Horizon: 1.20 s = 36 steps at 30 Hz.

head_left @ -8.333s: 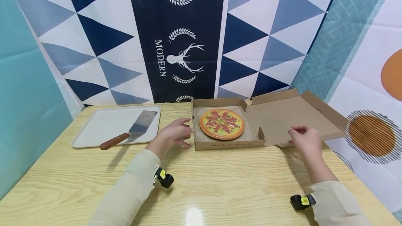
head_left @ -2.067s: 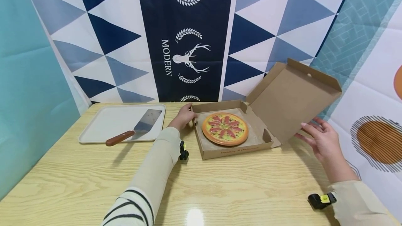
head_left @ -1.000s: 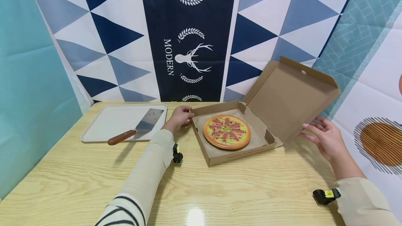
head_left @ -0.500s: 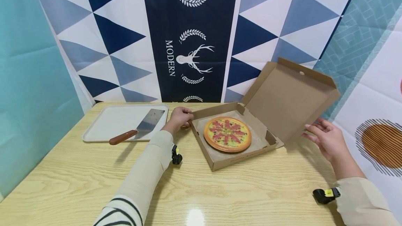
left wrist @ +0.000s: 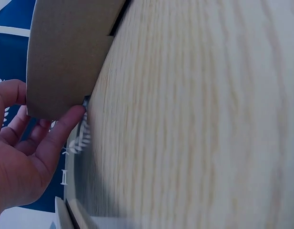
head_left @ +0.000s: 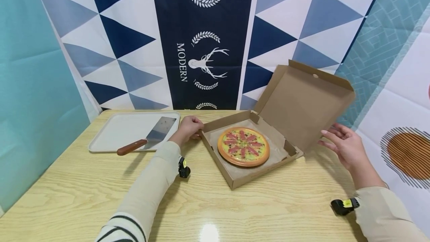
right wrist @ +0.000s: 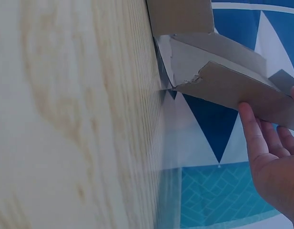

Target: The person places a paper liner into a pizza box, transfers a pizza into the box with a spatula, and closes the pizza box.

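Observation:
An open cardboard pizza box [head_left: 268, 169] sits at an angle on the table, with a round pizza [head_left: 243, 146] on paper inside it. At the box's back left corner my left hand [head_left: 189, 128] holds the cardboard; the left wrist view shows the thumb [left wrist: 65, 121] and fingers on either side of that corner. My right hand [head_left: 346, 145] grips the front edge of the raised lid [head_left: 307, 102], which leans back to the right. In the right wrist view, fingers [right wrist: 254, 133] lie against the lid's outer side and most of the thumb is out of frame.
A white tray [head_left: 114, 132] lies at the left of the wooden table [head_left: 255, 212]. Across it rests a spatula [head_left: 161, 130], its brown wooden handle [head_left: 131, 147] sticking out over the tray's front edge. A patterned cloth [head_left: 205, 40] hangs behind the table.
The lid, flat earlier, has been raised. Both hands took hold of the box, and it has turned, its front left corner coming nearer. In the last half second it turned slightly more.

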Motion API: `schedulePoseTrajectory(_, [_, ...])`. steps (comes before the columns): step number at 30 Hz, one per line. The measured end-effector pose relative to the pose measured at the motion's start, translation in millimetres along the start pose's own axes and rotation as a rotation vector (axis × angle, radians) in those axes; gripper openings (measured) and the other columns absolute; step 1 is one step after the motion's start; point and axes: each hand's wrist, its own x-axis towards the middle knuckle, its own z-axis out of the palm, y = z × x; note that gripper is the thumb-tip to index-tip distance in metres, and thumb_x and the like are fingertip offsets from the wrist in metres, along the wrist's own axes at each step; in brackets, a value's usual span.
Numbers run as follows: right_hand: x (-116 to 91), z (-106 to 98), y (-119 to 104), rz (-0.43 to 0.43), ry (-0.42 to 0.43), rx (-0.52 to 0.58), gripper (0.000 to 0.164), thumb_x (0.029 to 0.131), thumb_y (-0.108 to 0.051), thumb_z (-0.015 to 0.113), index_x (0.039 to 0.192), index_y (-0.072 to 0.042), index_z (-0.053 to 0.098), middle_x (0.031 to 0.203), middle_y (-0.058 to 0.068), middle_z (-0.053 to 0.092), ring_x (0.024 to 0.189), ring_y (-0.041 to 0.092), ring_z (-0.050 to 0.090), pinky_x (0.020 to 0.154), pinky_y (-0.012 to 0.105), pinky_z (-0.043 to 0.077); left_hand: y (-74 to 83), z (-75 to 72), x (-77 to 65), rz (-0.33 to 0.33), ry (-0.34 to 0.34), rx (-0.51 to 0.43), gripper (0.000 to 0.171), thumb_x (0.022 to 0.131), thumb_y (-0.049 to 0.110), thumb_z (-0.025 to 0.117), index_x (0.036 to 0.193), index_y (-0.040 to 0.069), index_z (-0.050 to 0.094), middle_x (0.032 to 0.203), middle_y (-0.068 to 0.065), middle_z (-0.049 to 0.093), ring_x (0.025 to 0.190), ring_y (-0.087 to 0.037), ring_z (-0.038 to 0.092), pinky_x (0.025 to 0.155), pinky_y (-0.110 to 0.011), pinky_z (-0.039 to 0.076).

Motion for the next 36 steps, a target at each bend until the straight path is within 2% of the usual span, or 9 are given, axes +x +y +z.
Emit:
schedulePoseTrajectory(8, [2,5,3,-0.006,-0.004,-0.042,0.038,0.092,0.016,0.052,0.124,0.001,0.039,0.105,0.007,0.064,0.094,0.014,0.066,0.071,0.034,0.058,-1.8,-2.7,-5.7,-0.011,-0.001,-0.017,0.009,0.081,-0.005,0.059,0.081,0.003,0.056,0.085,-0.008,0.05,0.069,-0.017,0.053,0.059,-0.038,0.058])
schedulePoseTrajectory(14, [5,7,1,0.025,-0.003,-0.076,0.056,0.093,0.013,0.053,0.141,0.009,0.024,0.109,0.005,0.064,0.097,0.013,0.066,0.073,0.033,0.058,-3.0,-3.6,-11.6,-0.036,0.005,-0.038,0.009,0.081,-0.007,0.059,0.084,0.001,0.056,0.086,-0.008,0.05,0.071,-0.018,0.053,0.059,-0.038,0.059])
schedulePoseTrajectory(19, [9,9,0,0.04,-0.001,-0.104,0.06,0.094,0.011,0.054,0.145,0.011,0.022,0.108,0.005,0.065,0.096,0.013,0.067,0.073,0.032,0.058,-3.1,-5.6,-15.2,-0.066,0.013,-0.054,0.01,0.081,-0.007,0.061,0.087,0.001,0.058,0.091,-0.01,0.053,0.074,-0.018,0.055,0.062,-0.038,0.059])
schedulePoseTrajectory(23, [11,11,-1,0.046,-0.003,-0.117,0.075,0.094,0.011,0.053,0.146,0.018,0.0,0.107,0.003,0.065,0.096,0.011,0.066,0.072,0.031,0.058,-2.9,-7.4,-18.3,-0.077,0.018,-0.06,0.011,0.081,-0.006,0.063,0.089,0.0,0.059,0.096,-0.012,0.055,0.076,-0.019,0.058,0.063,-0.037,0.059])
schedulePoseTrajectory(28, [13,13,-1,0.076,0.007,-0.182,0.078,0.094,0.006,0.057,0.145,0.019,-0.001,0.108,-0.002,0.064,0.096,0.007,0.066,0.073,0.029,0.057,-4.7,-9.7,-25.0,-0.103,0.009,-0.077,0.013,0.083,-0.006,0.063,0.093,0.0,0.058,0.101,-0.013,0.055,0.074,-0.018,0.056,0.064,-0.037,0.059])
schedulePoseTrajectory(36, [18,16,-2,0.099,0.024,-0.235,0.081,0.094,0.001,0.06,0.147,0.017,-0.001,0.108,-0.007,0.06,0.096,0.001,0.063,0.073,0.027,0.057,-4.6,-11.5,-38.0,-0.108,0.001,-0.114,0.012,0.083,-0.007,0.063,0.091,0.0,0.057,0.1,-0.012,0.054,0.075,-0.018,0.056,0.064,-0.037,0.059])
